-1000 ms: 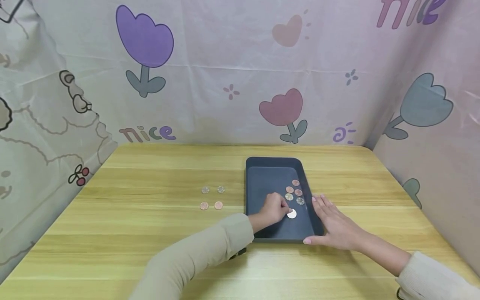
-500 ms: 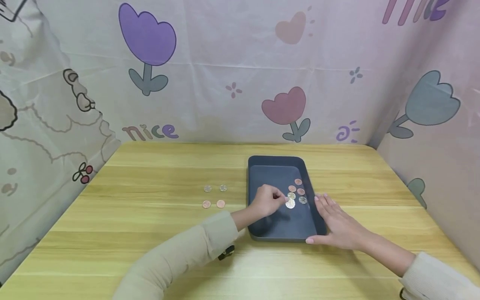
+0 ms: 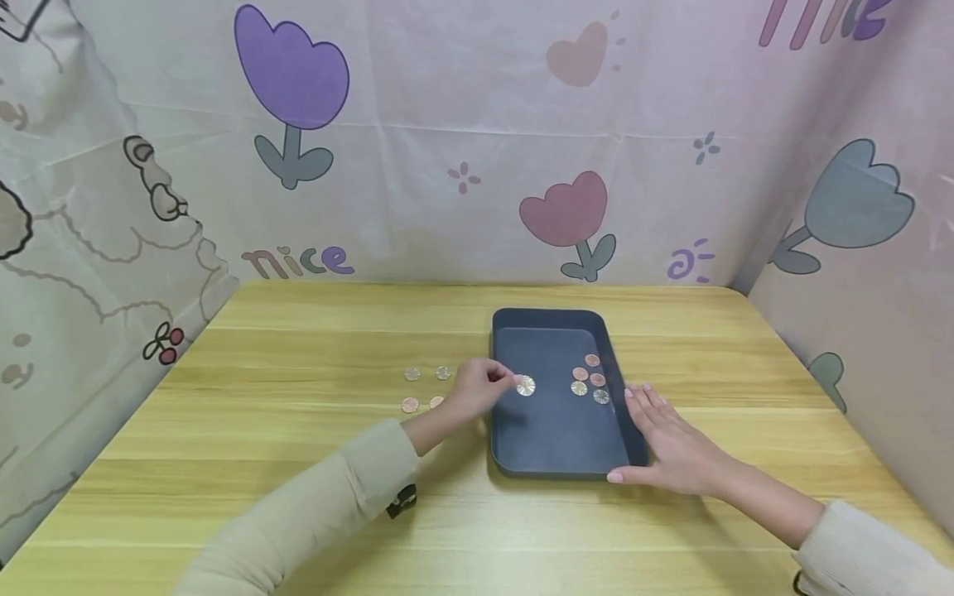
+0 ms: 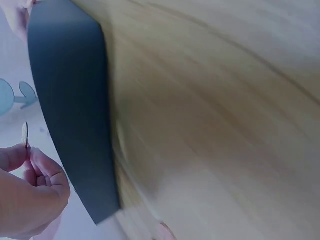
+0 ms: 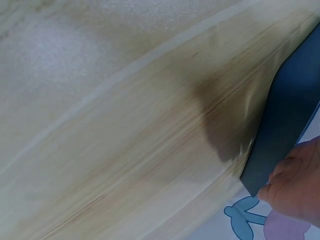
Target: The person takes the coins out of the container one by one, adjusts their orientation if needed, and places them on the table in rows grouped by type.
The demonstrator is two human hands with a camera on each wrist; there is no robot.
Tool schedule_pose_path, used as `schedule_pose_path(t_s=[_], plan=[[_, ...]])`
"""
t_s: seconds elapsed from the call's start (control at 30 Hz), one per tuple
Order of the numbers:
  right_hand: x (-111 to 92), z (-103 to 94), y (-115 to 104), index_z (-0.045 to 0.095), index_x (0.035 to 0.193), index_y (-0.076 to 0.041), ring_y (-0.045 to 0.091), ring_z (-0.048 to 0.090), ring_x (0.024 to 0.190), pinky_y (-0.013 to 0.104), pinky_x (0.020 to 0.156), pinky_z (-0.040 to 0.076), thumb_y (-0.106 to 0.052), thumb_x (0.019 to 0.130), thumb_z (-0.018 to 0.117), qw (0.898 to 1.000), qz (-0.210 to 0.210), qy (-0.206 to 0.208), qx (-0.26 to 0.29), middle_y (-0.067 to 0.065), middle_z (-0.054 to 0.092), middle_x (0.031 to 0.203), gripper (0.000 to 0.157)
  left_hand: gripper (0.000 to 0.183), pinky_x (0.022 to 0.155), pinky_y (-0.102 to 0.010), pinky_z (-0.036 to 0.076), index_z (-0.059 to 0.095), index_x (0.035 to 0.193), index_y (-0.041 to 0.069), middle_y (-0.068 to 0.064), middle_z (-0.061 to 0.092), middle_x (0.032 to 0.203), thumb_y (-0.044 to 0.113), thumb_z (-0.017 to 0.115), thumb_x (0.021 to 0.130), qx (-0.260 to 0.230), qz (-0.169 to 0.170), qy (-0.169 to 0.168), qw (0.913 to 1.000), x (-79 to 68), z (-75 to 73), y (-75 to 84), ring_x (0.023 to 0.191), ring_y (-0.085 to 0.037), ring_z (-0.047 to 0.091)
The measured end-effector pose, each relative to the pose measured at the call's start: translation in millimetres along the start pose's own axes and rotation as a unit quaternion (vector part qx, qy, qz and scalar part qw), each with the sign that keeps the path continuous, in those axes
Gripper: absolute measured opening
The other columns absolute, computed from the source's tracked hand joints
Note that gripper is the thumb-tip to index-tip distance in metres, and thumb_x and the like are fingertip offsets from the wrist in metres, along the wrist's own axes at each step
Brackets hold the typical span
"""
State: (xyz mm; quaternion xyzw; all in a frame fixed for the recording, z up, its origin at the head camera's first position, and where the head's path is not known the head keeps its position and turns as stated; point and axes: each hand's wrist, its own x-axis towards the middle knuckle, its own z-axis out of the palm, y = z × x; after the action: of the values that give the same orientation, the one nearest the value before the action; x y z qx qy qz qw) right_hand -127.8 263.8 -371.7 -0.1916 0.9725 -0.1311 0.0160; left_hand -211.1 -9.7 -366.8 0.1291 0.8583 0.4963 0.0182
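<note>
My left hand [image 3: 477, 389] pinches a gold-toned coin [image 3: 526, 386] between thumb and fingertips, at the left rim of a dark rectangular tray [image 3: 551, 447]. Seen from the left wrist, the coin [image 4: 25, 135] stands on edge in the pinch, beside the tray's outer wall [image 4: 75, 110]. My right hand [image 3: 674, 447] rests with straight fingers along the tray's right wall, its thumb at the near right corner. Several coins lie inside the tray on the right, among them a copper one [image 3: 580, 374], a pale gold one [image 3: 579, 387] and a silvery one [image 3: 600, 396].
Left of the tray, coins lie in two rows on the wooden table [image 3: 298, 463]: silvery ones [image 3: 412, 374] behind, copper ones [image 3: 410, 405] in front, one partly hidden by my left hand. A patterned cloth [image 3: 417, 165] hangs behind and at both sides.
The left hand has lifted the gold-toned coin off the tray floor and carried it left to the tray's left rim. My right hand stays at the tray's right side.
</note>
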Motion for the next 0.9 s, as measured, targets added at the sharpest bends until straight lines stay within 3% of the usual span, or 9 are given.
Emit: schedule_pose_path(t_s=[0.2,0.43,0.9], plan=[[1,-0.3,0,0.021,0.142,0.009,0.045,0.015,0.138,0.058,0.107,0.023,-0.066,0.069,0.066,1.000,0.000,-0.001,-0.004,0.029,0.020,0.149,0.114,0.017,0.052,-0.018,0.037,0.069,0.077,-0.002,-0.008,0.063,0.067,0.013,0.066,0.083,0.002,-0.024,0.014,0.9996,-2.8,-22.2,-18.8,0.057,-0.007,0.044],[0,-0.1,0,0.021,0.142,0.009,0.045,0.015,0.138,0.057,0.108,0.022,-0.065,0.069,0.066,1.000,-0.001,0.000,-0.004,0.029,0.020,0.149,0.113,0.021,0.054,-0.019,0.041,0.068,0.084,-0.005,-0.016,0.065,0.076,0.015,0.064,0.086,0.019,-0.052,0.023,0.9982,-7.5,-50.1,-38.9,0.058,-0.008,0.047],[0,-0.6,-1,0.022,0.142,0.009,0.045,0.015,0.138,0.058,0.106,0.023,-0.066,0.069,0.065,1.000,-0.002,0.001,-0.005,0.029,0.021,0.149,0.114,0.025,0.054,-0.019,0.041,0.063,0.090,-0.009,-0.018,0.063,0.080,0.015,0.056,0.092,0.078,-0.074,0.049,0.9931,-18.4,-108.9,-76.1,0.063,-0.011,0.046]])
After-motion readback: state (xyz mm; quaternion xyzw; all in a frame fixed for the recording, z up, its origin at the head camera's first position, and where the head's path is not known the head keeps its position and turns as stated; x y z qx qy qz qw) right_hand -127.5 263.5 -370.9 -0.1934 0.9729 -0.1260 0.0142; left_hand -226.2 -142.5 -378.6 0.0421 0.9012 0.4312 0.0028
